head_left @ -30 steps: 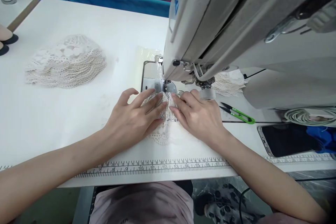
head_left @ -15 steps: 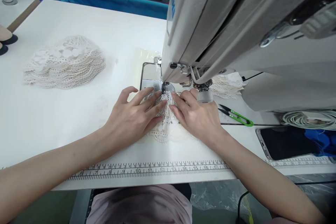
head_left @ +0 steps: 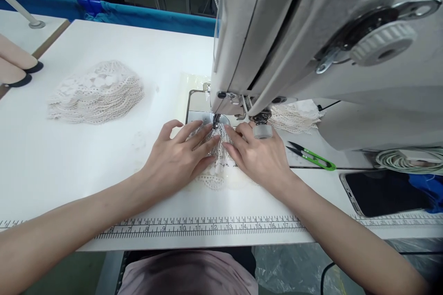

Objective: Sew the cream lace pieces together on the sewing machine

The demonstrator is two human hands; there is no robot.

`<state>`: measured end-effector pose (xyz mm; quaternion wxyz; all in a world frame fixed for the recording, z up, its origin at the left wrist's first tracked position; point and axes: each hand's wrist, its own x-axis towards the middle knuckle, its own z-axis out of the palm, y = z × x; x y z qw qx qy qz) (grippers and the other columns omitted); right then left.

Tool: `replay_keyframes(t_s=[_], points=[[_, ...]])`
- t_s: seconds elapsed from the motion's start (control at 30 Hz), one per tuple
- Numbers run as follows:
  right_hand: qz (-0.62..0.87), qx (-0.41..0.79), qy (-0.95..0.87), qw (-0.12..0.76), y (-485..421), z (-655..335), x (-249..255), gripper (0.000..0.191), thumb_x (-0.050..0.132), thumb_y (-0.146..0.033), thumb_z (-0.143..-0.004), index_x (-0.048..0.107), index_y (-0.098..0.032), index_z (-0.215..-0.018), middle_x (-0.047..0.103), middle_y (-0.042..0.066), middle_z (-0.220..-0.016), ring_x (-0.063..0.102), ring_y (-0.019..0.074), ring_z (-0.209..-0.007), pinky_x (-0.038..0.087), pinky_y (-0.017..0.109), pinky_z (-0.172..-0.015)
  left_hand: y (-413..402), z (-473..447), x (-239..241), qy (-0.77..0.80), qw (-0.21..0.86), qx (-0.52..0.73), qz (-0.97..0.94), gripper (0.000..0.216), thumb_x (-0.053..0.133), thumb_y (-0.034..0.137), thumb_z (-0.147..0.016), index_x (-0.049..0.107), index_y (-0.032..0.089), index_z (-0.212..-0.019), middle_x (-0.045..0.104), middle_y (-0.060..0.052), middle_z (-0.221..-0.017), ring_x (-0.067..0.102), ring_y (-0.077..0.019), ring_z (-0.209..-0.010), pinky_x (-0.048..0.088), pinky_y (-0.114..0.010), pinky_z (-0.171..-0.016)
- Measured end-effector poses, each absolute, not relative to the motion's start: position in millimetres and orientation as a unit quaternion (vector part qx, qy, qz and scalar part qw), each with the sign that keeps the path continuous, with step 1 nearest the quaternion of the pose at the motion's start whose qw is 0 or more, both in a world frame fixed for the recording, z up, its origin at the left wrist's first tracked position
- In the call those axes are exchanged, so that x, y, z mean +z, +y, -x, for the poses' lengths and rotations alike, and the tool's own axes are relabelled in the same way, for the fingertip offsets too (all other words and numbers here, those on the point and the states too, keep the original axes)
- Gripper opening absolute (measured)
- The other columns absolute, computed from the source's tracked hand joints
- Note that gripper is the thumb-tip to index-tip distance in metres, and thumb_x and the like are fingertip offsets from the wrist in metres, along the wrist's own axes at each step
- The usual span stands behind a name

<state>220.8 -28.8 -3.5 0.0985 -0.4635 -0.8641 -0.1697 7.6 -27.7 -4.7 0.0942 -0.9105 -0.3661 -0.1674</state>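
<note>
Lace (head_left: 220, 151) is pressed by loosely open left hand (head_left: 177, 157) and right hand (head_left: 262, 156) before presser foot (head_left: 215, 120); apparently part-fed, near portion left.

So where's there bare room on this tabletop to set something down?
Mostly on the white tabletop between the stacked lace and the left forearm; another lies between that stack and the blue cloth. It's crowded at the sewing machine, where left hand and right hand rest on gathered lace, and to the right, around the thread snips, smartphone and coiled cable.
</note>
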Motion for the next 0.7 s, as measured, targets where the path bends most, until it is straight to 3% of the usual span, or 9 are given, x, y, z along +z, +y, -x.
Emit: replay_keyframes(t_s=[0.3, 0.43, 0.53, 0.63, 0.7], points=[[0.471, -0.184, -0.858, 0.095, -25, -220, -6, 0.037, 0.041, -0.034, -0.102, 0.071, -0.016, -0.112, 0.071, 0.011, -0.090, 0.058, 0.0252, -0.099, 0.036, 0.038, -0.080, -23, -7, -8, -0.378, 0.074, -0.169, 0.907, 0.035, 0.045, 0.036, -0.101, 0.058, 0.023, -0.131, 0.060, -0.007, -0.137, 0.054, -0.0272, -0.127, 0.036, -0.047, -0.097], [0.454, -0.168, -0.868, 0.115, -28, -227, 3, 0.030, 0.045, -0.028, -0.100, 0.073, -0.018, -0.104, 0.071, 0.008, -0.088, 0.061, 0.0213, -0.087, 0.037, 0.037, -0.080, -25, -5, -4, -0.373, 0.089, -0.171, 0.908, 0.035, 0.046, 0.035, -0.101, 0.057, 0.022, -0.131, 0.060, -0.007, -0.137, 0.054, -0.0280, -0.126, 0.035, -0.047, -0.096], [0.431, -0.027, -0.891, 0.139, -33, -232, 17, 0.021, 0.054, -0.028, -0.096, 0.073, -0.019, -0.098, 0.071, 0.003, -0.089, 0.061, 0.0155, -0.076, 0.039, 0.031, -0.068, -28, 0, 5, -0.339, 0.109, -0.184, 0.916, 0.028, 0.050, 0.035, -0.099, 0.063, 0.022, -0.120, 0.068, -0.006, -0.124, 0.064, -0.0249, -0.104, 0.038, -0.043, -0.087], [0.406, 0.177, -0.892, 0.090, -38, -235, 29, 0.023, 0.069, -0.038, -0.086, 0.069, -0.023, -0.103, 0.067, -0.001, -0.102, 0.059, 0.0107, -0.070, 0.040, 0.026, -0.059, -30, 7, 13, -0.272, 0.064, -0.165, 0.946, 0.032, 0.053, 0.047, -0.095, 0.067, 0.019, -0.104, 0.072, -0.006, -0.105, 0.065, -0.0196, -0.079, 0.040, -0.038, -0.075], [0.406, 0.237, -0.881, 0.058, -39, -236, 33, 0.018, 0.069, -0.034, -0.087, 0.067, -0.025, -0.101, 0.064, -0.002, -0.104, 0.057, 0.0092, -0.067, 0.039, 0.025, -0.058, -30, 12, 16, -0.229, 0.043, -0.142, 0.962, 0.028, 0.055, 0.043, -0.095, 0.067, 0.019, -0.102, 0.071, -0.006, -0.102, 0.064, -0.0171, -0.074, 0.040, -0.036, -0.071]])
